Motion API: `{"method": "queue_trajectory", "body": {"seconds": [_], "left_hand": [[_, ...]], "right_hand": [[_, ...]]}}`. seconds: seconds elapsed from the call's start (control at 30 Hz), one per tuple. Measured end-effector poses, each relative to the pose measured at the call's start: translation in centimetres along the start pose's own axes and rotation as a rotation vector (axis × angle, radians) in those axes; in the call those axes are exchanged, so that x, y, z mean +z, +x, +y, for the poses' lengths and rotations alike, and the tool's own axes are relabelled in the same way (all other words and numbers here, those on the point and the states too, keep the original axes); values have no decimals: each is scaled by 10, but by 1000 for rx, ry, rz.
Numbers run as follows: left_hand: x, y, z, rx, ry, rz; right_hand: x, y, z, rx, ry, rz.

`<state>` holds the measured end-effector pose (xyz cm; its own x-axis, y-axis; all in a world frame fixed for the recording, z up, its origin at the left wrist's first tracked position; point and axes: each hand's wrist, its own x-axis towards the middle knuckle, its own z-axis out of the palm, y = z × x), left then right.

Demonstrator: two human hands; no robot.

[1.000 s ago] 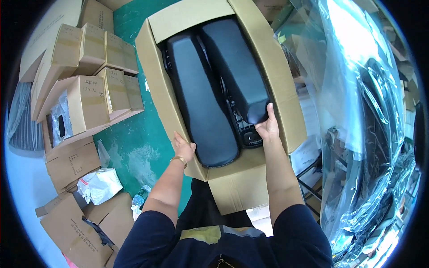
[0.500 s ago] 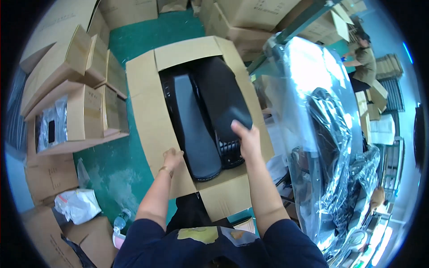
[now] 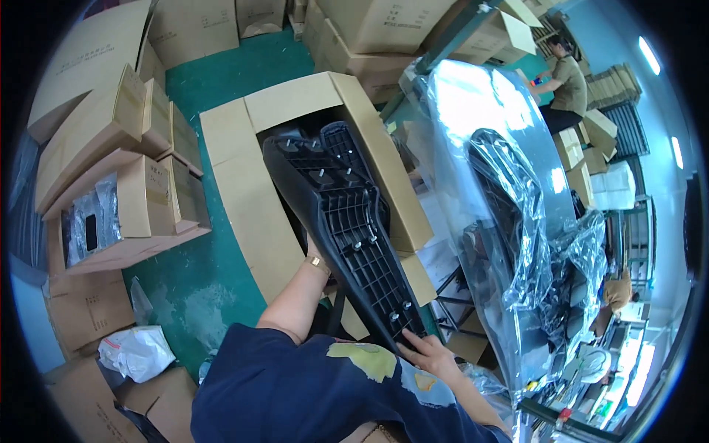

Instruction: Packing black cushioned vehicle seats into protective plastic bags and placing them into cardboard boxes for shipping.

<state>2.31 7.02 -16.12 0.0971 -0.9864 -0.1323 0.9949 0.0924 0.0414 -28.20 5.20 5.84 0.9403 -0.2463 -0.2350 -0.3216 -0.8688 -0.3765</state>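
A long black motorcycle seat (image 3: 362,251) is tilted over the open cardboard box (image 3: 244,188), its ribbed plastic underside with several metal bolts facing up. The far end lies at the box opening, and the near end reaches past the box's near edge toward my body. My left hand (image 3: 312,245) is under the seat's left side, its fingers hidden behind it. At the near end, my right hand (image 3: 432,356) grips the seat's tip, fingers on the ribbed face. The dark inside of the box shows only in part around the seat.
Stacked cartons (image 3: 140,118) stand at the left on the green floor (image 3: 229,70). To the right is a rack draped in clear plastic film (image 3: 480,207). A white plastic bag (image 3: 136,352) lies at the lower left. Another person (image 3: 569,85) works at the far right.
The seat has come up out of the box and now shows its underside. My left hand has gone from the box flap to beneath the seat; my right hand has come nearer my body.
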Motion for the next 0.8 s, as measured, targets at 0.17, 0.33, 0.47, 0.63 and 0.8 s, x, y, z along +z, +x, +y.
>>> {"method": "queue_trajectory", "body": {"seconds": [0.17, 0.33, 0.47, 0.63, 0.8], "left_hand": [[23, 5, -17, -218, 219, -143], [57, 17, -90, -366, 426, -285], [79, -8, -182, -375, 582, -316], [63, -13, -273, -490, 377, -584], [-48, -36, -284, -706, 1299, 667]], "right_hand": [[15, -37, 4, 207, 291, 490], [6, -65, 50, 568, 487, 659], [17, -107, 97, 576, 1447, 269], [57, -206, 119, 388, 1962, 342], [141, -352, 156, 615, 1790, 543]]}}
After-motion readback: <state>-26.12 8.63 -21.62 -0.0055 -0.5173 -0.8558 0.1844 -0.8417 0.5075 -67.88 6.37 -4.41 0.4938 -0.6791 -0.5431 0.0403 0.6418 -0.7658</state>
